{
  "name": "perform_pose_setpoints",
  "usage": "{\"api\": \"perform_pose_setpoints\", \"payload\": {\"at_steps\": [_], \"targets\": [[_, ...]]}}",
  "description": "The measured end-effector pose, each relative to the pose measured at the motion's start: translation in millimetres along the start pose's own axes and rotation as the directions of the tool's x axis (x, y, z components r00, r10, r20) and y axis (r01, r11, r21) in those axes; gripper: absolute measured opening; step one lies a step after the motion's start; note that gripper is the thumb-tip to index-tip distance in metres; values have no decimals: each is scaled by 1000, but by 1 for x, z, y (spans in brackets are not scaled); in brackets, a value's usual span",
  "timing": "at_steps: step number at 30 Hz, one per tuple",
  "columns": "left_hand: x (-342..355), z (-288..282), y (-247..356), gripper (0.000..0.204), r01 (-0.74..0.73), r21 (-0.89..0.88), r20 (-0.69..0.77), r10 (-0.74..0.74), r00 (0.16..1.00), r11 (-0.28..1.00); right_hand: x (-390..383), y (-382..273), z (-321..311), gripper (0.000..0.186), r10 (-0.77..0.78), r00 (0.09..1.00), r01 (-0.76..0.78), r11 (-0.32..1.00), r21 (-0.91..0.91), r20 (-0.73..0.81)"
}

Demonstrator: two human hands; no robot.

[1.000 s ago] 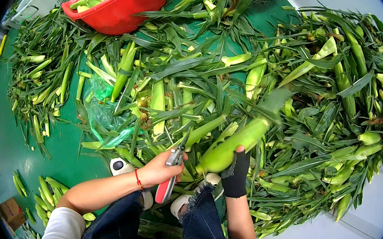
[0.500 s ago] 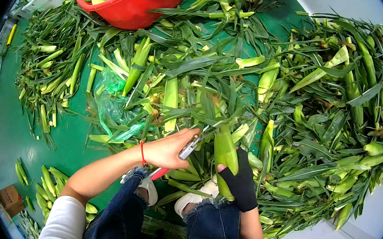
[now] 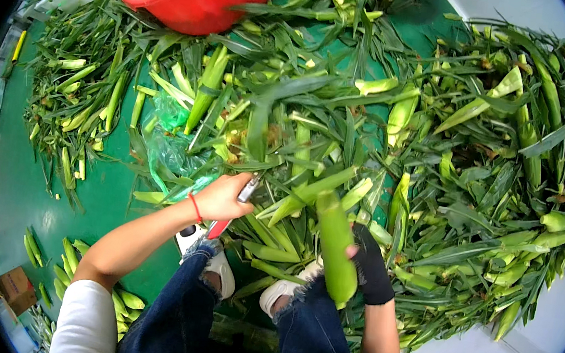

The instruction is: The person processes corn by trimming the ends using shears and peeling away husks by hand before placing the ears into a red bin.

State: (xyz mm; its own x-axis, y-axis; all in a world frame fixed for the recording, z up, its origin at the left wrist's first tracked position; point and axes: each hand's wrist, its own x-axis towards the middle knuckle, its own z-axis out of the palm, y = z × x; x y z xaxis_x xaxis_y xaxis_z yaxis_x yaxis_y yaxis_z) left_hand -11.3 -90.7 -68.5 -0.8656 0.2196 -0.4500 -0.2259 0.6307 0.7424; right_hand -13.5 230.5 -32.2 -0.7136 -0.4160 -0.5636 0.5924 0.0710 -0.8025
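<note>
My right hand, in a black fingerless glove, grips an ear of corn in its green husk, held upright but tilted above my right knee. The top end of the ear is bluntly cut, with no long leaves on it. My bare left hand, with a red cord at the wrist, is closed around red-handled pruning shears. Their silver metal part points up and away; the blades are hard to make out against the leaves. Loose husk leaves lie just beyond the ear, some blurred by motion.
Unhusked corn and leaves form a large heap on the right. A red basin of ears stands at the back left, near a leaf pile. Trimmed ears lie by my left elbow. A cardboard box sits at lower left.
The leafy top has come off the ear and leaves are blurred beyond it. My left hand with the shears has drawn away to the left; the ear has moved slightly nearer me.
</note>
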Motion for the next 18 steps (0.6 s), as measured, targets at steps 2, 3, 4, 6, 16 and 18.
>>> {"api": "perform_pose_setpoints", "payload": {"at_steps": [2, 3, 4, 6, 16, 18], "targets": [[-6, 13, -1, 33, 128, -247, 297, -50, 954, 960, 4, 42, -21, 47, 300, 948, -294, 711, 639, 102], [-13, 21, -2, 38, 137, -419, 393, 43, 918, 898, 6, 40, -8, 52, 224, 970, -231, 744, 627, 93], [-20, 32, 4, 52, 171, -587, 423, 120, 898, 791, 9, 37, 4, 57, 146, 986, -162, 774, 612, 77], [-31, 46, 29, 61, 238, -752, 403, 144, 904, 614, 13, 45, 11, 64, 41, 980, -184, 569, 802, 196], [-52, 16, 51, 51, 16, -966, -1, -66, 998, 257, 13, -27, 108, 77, -384, 919, 389, 920, 46, -83], [-46, -31, 36, 50, 35, -982, 22, -74, 997, 184, 3, -37, 85, 71, -527, 849, 455, 746, -486, -15]]}}
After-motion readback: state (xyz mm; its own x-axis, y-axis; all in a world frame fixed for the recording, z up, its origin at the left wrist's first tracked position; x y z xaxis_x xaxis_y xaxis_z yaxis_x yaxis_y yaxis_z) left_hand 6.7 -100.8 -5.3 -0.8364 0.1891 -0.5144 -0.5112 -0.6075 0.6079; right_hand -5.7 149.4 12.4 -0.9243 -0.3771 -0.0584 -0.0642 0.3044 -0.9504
